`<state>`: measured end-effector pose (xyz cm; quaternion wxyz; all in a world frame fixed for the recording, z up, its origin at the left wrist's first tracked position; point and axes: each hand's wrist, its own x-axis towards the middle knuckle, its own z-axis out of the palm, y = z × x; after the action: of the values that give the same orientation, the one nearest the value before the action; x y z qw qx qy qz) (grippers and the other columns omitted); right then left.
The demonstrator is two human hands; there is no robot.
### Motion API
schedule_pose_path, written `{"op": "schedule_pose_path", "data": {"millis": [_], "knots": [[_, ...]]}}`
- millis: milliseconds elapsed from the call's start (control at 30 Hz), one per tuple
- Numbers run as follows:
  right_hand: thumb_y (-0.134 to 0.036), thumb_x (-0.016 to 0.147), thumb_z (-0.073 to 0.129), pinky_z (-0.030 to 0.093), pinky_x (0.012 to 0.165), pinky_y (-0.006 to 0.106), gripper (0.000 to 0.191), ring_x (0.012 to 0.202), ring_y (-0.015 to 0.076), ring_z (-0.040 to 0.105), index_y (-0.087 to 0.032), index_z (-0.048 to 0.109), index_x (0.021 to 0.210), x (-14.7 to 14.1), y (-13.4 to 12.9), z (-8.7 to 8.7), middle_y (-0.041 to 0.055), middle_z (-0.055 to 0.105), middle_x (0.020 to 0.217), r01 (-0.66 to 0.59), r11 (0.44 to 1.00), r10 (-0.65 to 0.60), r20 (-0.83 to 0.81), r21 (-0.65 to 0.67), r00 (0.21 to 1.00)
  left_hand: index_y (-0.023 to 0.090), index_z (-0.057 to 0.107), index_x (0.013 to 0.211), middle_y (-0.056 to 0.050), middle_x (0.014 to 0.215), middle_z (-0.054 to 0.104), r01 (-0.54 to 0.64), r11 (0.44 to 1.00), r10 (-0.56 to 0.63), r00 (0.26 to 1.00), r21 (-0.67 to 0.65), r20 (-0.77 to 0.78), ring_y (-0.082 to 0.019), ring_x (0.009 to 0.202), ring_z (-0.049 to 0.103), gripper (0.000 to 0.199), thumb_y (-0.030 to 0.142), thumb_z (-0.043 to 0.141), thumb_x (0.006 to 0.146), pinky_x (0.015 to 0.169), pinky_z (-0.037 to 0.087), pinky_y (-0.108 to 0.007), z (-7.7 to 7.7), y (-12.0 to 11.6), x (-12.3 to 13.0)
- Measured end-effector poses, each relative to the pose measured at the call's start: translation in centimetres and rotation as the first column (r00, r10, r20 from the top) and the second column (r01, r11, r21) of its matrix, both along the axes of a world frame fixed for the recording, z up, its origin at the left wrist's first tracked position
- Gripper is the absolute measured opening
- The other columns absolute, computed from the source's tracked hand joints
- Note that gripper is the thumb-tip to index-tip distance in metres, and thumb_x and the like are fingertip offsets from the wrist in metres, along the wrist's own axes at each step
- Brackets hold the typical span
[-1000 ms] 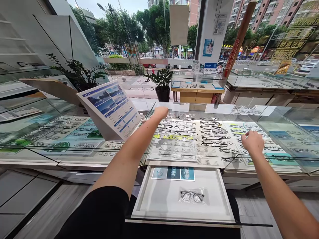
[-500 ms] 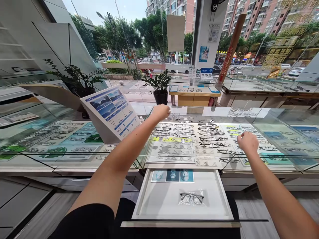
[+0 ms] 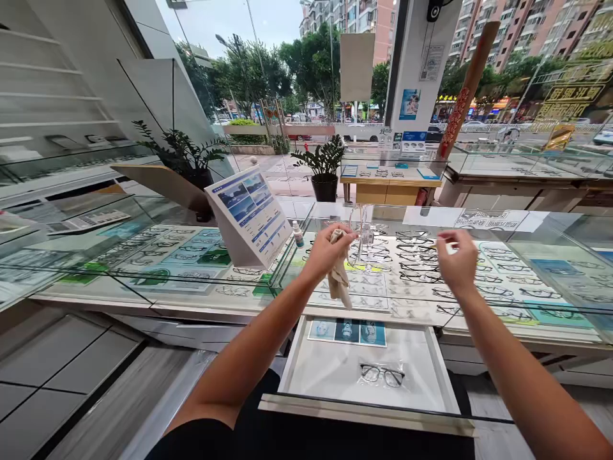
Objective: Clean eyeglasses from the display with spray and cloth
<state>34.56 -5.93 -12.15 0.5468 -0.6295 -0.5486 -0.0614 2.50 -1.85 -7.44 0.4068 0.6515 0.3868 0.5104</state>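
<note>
My left hand (image 3: 328, 252) is closed over the counter, gripping a beige cloth (image 3: 339, 284) that hangs down below it. A thin-rimmed pair of glasses (image 3: 353, 252) with clear lenses stands on end at its fingertips, apparently held there too. My right hand (image 3: 457, 259) is raised to the right, above rows of glasses (image 3: 419, 259), fingers curled in with the thumb; whatever may be in them cannot be made out. Below, an open white drawer (image 3: 330, 380) holds black-framed glasses in a clear bag (image 3: 382, 375) and a printed picture strip (image 3: 347, 332).
A glass display counter (image 3: 230, 287) with many frames under glass spans the view. Upon it stand a tent-shaped printed card (image 3: 249, 211) and a small white bottle (image 3: 297, 234). Potted plants (image 3: 323, 169) stand behind, near the window.
The view has swung left. My left hand has come back nearer, now showing the cloth and glasses. My right hand has moved inward toward the left.
</note>
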Motion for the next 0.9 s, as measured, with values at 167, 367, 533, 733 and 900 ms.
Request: {"op": "schedule_pose_path", "data": {"millis": [167,367,533,733,900], "knots": [[-0.039,0.103,0.064,0.05,0.074,0.036,0.018,0.077,0.0201,0.063,-0.025,0.069,0.092,-12.6,-3.7,0.6,0.0021,0.072,0.084,-0.55,0.835,0.541,-0.154,-0.018,0.827,0.021,0.072,0.081,-0.003,0.087,0.075,0.03,0.989,-0.013,0.992,-0.144,0.123,-0.016,0.078,0.062,0.038,0.054,0.089,0.076,0.074,0.049,-0.028,-4.6,-3.1,0.6],[-0.039,0.099,0.069,0.046,0.067,0.034,0.017,0.067,0.0172,0.056,-0.025,0.07,0.089,-13.4,-4.6,-2.5,-0.0013,0.066,0.074,-0.591,0.804,0.565,-0.224,-0.065,0.794,0.021,0.071,0.082,-0.005,0.092,0.075,0.074,0.985,-0.055,0.99,-0.154,0.128,-0.017,0.076,0.063,0.042,0.057,0.091,0.077,0.069,0.05,-0.029,-7.4,-4.6,0.5],[-0.038,0.102,0.068,0.045,0.067,0.035,0.017,0.068,0.0171,0.056,-0.025,0.07,0.092,-12.7,-4.2,-3.2,-0.0006,0.068,0.077,-0.591,0.803,0.567,-0.209,-0.074,0.797,0.021,0.07,0.081,-0.005,0.093,0.075,0.094,0.993,-0.087,0.992,-0.072,0.095,-0.017,0.08,0.064,0.04,0.056,0.089,0.082,0.075,0.052,-0.031,-8.2,-4.7,0.7],[-0.039,0.106,0.063,0.046,0.072,0.038,0.019,0.07,0.0189,0.057,-0.026,0.068,0.093,-12.8,-4.2,-3.6,0.001,0.07,0.08,-0.566,0.817,0.56,-0.082,-0.108,0.824,0.022,0.072,0.09,-0.005,0.096,0.079,0.08,0.997,-0.079,0.996,0.021,-0.026,-0.019,0.083,0.069,0.03,0.051,0.078,0.095,0.078,0.053,-0.032,-8.5,-4.7,0.4],[-0.039,0.108,0.061,0.045,0.075,0.04,0.021,0.069,0.0195,0.058,-0.026,0.067,0.093,-12.5,-4.1,-3.6,0.0011,0.071,0.081,-0.563,0.815,0.567,-0.011,-0.138,0.824,0.024,0.071,0.096,-0.005,0.098,0.08,0.014,0.98,0.01,0.993,0.199,-0.12,-0.021,0.091,0.073,0.02,0.041,0.068,0.103,0.086,0.054,-0.034,-9.0,-4.7,0.2]]}}
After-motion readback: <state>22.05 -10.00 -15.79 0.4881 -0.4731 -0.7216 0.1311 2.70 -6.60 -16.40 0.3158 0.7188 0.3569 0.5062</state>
